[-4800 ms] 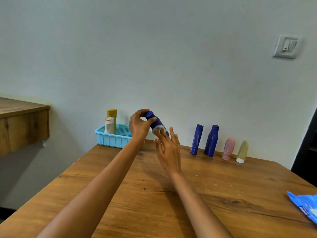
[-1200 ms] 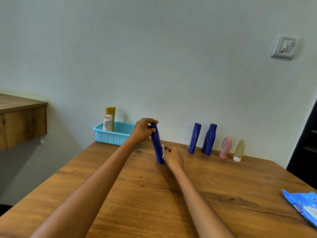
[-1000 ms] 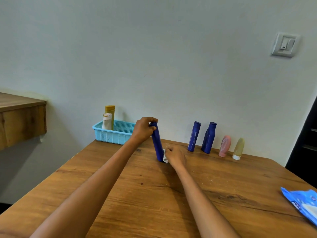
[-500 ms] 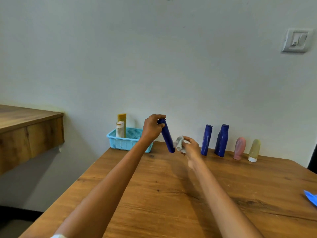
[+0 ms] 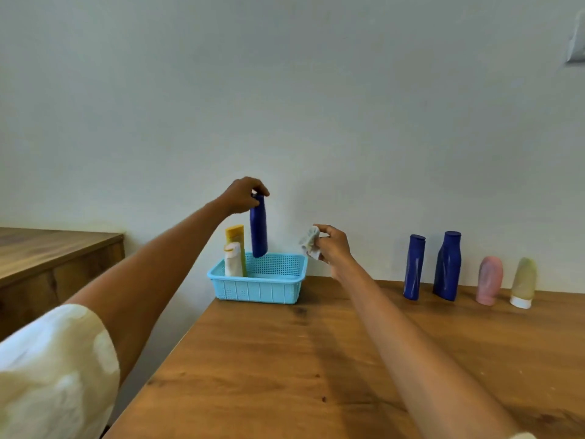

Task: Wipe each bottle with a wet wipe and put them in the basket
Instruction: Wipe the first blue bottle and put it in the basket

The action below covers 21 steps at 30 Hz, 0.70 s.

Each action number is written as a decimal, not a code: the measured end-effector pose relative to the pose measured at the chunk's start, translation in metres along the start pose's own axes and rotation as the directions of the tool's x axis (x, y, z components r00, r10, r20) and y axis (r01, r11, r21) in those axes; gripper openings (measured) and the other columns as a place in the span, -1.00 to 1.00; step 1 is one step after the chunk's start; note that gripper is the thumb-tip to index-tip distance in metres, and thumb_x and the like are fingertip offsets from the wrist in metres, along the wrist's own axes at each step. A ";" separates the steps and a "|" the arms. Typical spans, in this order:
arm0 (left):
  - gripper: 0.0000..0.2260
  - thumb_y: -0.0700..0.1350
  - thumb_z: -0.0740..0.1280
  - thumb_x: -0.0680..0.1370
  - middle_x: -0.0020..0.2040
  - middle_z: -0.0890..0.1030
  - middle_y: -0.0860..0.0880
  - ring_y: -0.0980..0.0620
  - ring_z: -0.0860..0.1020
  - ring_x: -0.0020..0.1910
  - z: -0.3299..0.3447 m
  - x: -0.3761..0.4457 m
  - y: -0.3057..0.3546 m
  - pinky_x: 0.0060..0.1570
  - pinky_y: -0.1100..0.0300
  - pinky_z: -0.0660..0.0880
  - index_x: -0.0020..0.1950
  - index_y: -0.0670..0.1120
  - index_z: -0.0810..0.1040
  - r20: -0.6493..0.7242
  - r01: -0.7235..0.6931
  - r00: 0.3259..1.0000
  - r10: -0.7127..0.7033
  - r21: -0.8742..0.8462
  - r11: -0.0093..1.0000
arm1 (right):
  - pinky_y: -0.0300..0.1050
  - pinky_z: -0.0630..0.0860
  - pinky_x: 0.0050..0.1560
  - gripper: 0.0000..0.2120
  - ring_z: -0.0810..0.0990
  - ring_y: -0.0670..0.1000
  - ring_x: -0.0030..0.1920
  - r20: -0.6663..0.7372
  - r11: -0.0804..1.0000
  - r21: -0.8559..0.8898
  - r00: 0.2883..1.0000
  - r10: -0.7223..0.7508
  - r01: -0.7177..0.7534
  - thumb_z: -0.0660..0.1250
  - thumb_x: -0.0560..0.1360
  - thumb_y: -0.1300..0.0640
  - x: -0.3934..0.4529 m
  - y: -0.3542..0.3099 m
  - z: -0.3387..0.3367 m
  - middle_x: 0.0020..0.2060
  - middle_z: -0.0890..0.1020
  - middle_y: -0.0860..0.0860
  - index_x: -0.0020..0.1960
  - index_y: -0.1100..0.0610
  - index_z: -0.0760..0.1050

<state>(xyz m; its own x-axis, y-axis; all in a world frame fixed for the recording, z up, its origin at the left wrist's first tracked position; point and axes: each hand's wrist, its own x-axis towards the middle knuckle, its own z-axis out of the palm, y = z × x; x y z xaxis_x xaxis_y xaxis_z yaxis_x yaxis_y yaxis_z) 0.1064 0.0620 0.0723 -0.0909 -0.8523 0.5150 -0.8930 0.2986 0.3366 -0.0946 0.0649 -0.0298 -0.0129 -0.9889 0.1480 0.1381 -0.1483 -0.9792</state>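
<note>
My left hand point(image 5: 242, 195) grips a tall dark blue bottle point(image 5: 258, 229) by its cap and holds it upright over the light blue basket point(image 5: 258, 289), the bottle's base just inside the rim. A yellow bottle point(image 5: 235, 236) and a white bottle point(image 5: 233, 259) stand at the basket's left end. My right hand point(image 5: 334, 245) pinches a crumpled wet wipe point(image 5: 310, 242) in the air just right of the basket. Two more blue bottles point(image 5: 414, 267) point(image 5: 447, 266), a pink bottle point(image 5: 489, 279) and a pale yellow-green bottle point(image 5: 524, 282) stand in a row along the wall.
The basket sits at the far left corner of the wooden table point(image 5: 316, 359), close to the wall. A wooden counter point(image 5: 47, 258) juts out at the left, lower and apart from the table. A wall switch point(image 5: 576, 45) shows at the top right edge.
My left hand has carried the blue bottle from above the table leftward to over the basket. My right hand has come off the bottle and holds the wipe aside. The view has swung left.
</note>
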 end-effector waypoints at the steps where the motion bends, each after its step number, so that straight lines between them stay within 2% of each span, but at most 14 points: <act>1: -0.71 -0.43 0.30 0.42 0.16 0.58 -0.16 -0.11 0.55 0.09 0.004 0.001 -0.011 0.04 0.19 0.42 0.10 -0.21 0.58 0.027 0.000 1.000 -0.001 0.034 0.999 | -0.12 0.62 -0.15 -0.70 0.65 0.08 -0.14 0.001 1.000 -0.017 1.000 0.008 -0.008 0.19 0.52 0.40 0.004 0.005 0.004 0.01 0.62 0.17 0.12 0.10 0.52; 3: -0.70 -0.42 0.30 0.43 0.16 0.58 -0.16 -0.11 0.56 0.08 0.013 0.001 -0.030 0.06 0.16 0.43 0.10 -0.19 0.58 0.062 0.005 0.998 -0.009 0.060 0.998 | -0.04 0.60 -0.01 -0.72 0.63 0.10 -0.02 0.004 0.998 -0.053 1.000 0.023 -0.023 0.19 0.53 0.37 0.012 0.018 0.010 0.05 0.61 0.14 0.11 0.08 0.53; 4: -0.70 -0.42 0.30 0.43 0.16 0.57 -0.16 -0.11 0.56 0.08 0.017 0.000 -0.038 0.07 0.15 0.44 0.10 -0.19 0.58 0.073 0.010 0.997 -0.015 0.061 0.998 | -0.05 0.60 -0.01 -0.72 0.63 0.10 0.00 0.009 0.998 -0.057 0.999 0.030 -0.030 0.19 0.53 0.36 0.014 0.024 0.013 0.04 0.62 0.13 0.11 0.09 0.53; 7: -0.70 -0.42 0.31 0.44 0.16 0.56 -0.15 -0.11 0.57 0.08 0.028 -0.002 -0.056 0.07 0.14 0.45 0.11 -0.19 0.58 0.084 0.027 0.996 -0.029 0.029 0.999 | -0.25 0.55 -0.29 -0.71 0.62 -0.02 -0.14 0.016 0.996 -0.077 0.999 0.036 -0.035 0.20 0.52 0.36 0.018 0.033 0.019 -0.09 0.63 0.05 0.13 0.09 0.54; 8: -0.70 -0.42 0.32 0.43 0.16 0.56 -0.15 -0.11 0.57 0.08 0.031 -0.003 -0.061 0.07 0.13 0.46 0.12 -0.19 0.58 0.091 0.030 0.995 -0.032 0.024 0.999 | -0.28 0.52 -0.33 -0.70 0.62 -0.04 -0.16 0.014 0.996 -0.082 0.999 0.033 -0.032 0.20 0.52 0.36 0.020 0.036 0.021 -0.11 0.63 0.04 0.14 0.08 0.53; 12: -0.70 -0.40 0.34 0.43 0.15 0.57 -0.14 -0.10 0.56 0.09 0.043 -0.004 -0.072 0.11 0.10 0.47 0.14 -0.19 0.56 0.144 0.022 0.989 -0.027 0.040 0.999 | -0.19 0.52 -0.24 -0.68 0.60 0.06 0.00 0.009 0.994 -0.101 0.999 0.039 -0.038 0.20 0.52 0.35 0.022 0.041 0.027 0.05 0.61 0.10 0.18 0.07 0.51; 17: -0.67 -0.35 0.35 0.45 0.17 0.58 -0.10 -0.06 0.51 0.15 0.047 -0.003 -0.074 0.12 0.18 0.39 0.20 -0.16 0.54 0.137 -0.025 0.990 0.006 0.136 0.990 | -0.23 0.43 -0.33 -0.67 0.59 0.09 0.04 0.016 0.991 -0.125 0.999 0.048 -0.046 0.19 0.54 0.34 0.017 0.041 0.031 0.10 0.59 0.12 0.22 0.07 0.49; 21: -0.64 -0.30 0.38 0.46 0.20 0.58 -0.05 -0.02 0.50 0.17 0.049 -0.001 -0.070 0.12 0.19 0.36 0.24 -0.13 0.50 0.144 -0.069 0.989 0.042 0.184 0.981 | -0.20 0.46 -0.26 -0.67 0.58 0.09 0.06 0.023 0.987 -0.154 0.999 0.049 -0.045 0.17 0.55 0.32 0.015 0.040 0.031 0.11 0.59 0.10 0.23 0.07 0.48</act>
<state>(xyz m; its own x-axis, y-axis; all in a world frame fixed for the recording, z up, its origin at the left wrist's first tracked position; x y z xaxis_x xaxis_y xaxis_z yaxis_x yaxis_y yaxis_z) 0.1479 0.0208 0.0097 -0.1911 -0.8921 0.4094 -0.9504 0.2724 0.1500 -0.0581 0.0445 -0.0625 0.0162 -0.9946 0.1027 -0.0153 -0.1030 -0.9946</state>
